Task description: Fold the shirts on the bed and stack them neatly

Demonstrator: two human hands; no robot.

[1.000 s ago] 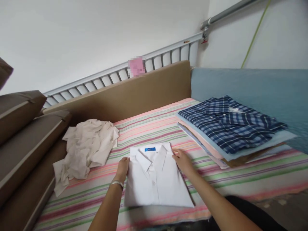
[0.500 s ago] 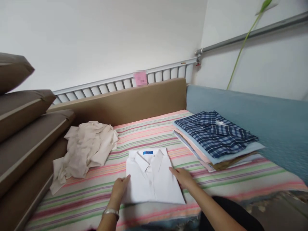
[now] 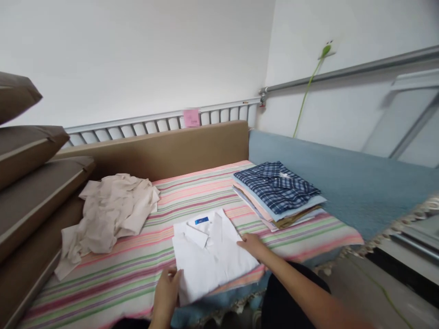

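While I watch from afar, the white shirt (image 3: pixel 214 262) lies neatly folded at the near edge of the striped cover (image 3: pixel 192 185). My left hand (image 3: pixel 167 285) and right hand (image 3: pixel 254 246) meet its opposite sides; I can't tell whether either grip pinches cloth. Its folding looks done to me, though it lies apart from the folded stack (image 3: pixel 281 189); the pale heap (image 3: pixel 109 208) is unfolded.

- Sheet (image 3: pixel 195 189): pink, green, purple and white stripes
- White shirt (image 3: pixel 219 260), near edge: plain, blue label (image 3: pixel 201 220)
- Plaid shirt (image 3: pixel 274 189), right edge: navy, white
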